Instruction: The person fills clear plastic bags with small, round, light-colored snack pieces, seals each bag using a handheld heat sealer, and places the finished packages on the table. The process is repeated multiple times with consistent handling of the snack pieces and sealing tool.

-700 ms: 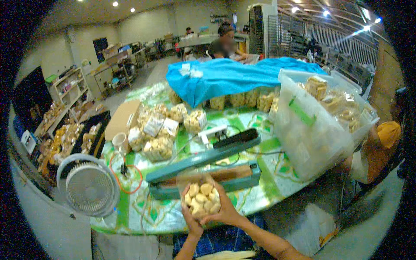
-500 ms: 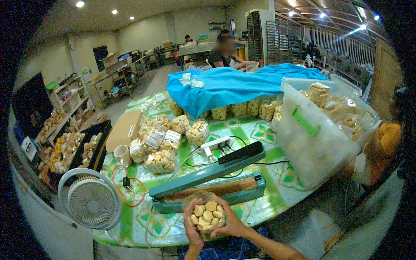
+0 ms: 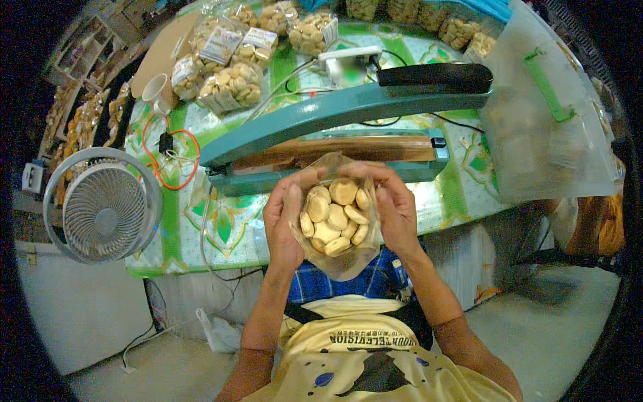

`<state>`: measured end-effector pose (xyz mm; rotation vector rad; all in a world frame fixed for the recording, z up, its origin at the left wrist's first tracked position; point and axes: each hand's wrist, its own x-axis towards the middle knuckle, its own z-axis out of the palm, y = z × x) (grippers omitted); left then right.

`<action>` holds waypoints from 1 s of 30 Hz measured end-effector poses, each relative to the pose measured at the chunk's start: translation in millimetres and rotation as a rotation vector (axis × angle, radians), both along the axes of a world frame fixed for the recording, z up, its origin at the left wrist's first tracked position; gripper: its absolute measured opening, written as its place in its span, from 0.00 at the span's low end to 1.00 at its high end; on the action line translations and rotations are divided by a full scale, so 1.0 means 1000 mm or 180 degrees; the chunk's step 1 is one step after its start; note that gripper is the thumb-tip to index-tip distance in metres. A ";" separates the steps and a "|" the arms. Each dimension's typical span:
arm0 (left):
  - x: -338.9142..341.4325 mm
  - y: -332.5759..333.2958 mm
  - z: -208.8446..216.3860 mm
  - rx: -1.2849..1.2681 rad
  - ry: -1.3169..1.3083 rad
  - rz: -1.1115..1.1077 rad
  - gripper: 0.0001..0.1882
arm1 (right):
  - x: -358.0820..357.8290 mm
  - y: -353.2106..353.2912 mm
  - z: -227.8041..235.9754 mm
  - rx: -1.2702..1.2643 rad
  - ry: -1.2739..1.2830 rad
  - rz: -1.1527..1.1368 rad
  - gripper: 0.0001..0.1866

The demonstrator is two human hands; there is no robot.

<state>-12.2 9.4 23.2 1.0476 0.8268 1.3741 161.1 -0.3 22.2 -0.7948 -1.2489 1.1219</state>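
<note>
Already holding round beige biscuits, the clear plastic bag gapes unsealed; left hand and right hand grip it.

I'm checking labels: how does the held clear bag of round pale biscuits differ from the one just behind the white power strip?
The clear plastic bag of pale biscuits is held open by the left hand and right hand; the clear biscuit bag behind the white power strip rests on the patterned table. The rear bag shows a white label; the held bag shows none. Both contain pale biscuits.
</note>
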 end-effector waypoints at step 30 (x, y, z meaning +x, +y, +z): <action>-0.012 -0.052 -0.004 0.1483 0.2351 0.0810 0.23 | -0.012 -0.049 0.022 0.0686 -0.1486 -0.0917 0.25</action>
